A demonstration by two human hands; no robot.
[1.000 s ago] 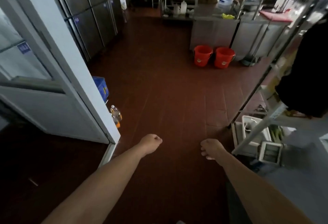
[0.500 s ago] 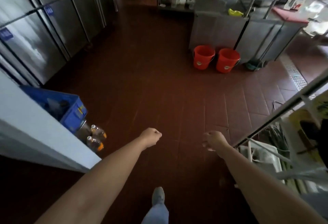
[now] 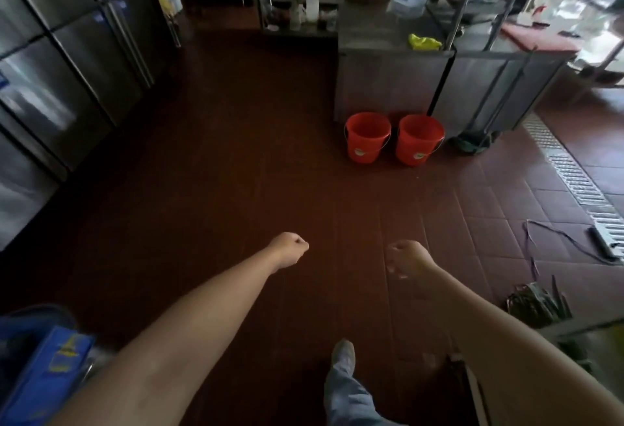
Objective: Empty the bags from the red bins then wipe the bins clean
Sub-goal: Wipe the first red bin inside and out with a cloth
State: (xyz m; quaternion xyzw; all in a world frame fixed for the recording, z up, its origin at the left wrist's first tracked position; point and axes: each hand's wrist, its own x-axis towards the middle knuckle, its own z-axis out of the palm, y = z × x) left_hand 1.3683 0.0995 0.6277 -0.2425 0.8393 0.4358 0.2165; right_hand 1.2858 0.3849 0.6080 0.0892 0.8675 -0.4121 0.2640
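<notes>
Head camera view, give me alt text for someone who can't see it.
Two red buckets stand side by side on a tiled floor before a steel counter. Nearer, the person's left hand and right hand are curled and empty.

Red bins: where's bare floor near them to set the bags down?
Bare tile lies in front of both red bins and leftward toward the refrigerators. Crowded: counter right behind them, mop beside the right bin, cable and drain grate farther right.

Commercial kitchen, steel refrigerator doors point(image 3: 67, 64), steel prep counter point(image 3: 388, 54), tiled floor point(image 3: 506, 189), floor drain grate point(image 3: 574, 175)
</notes>
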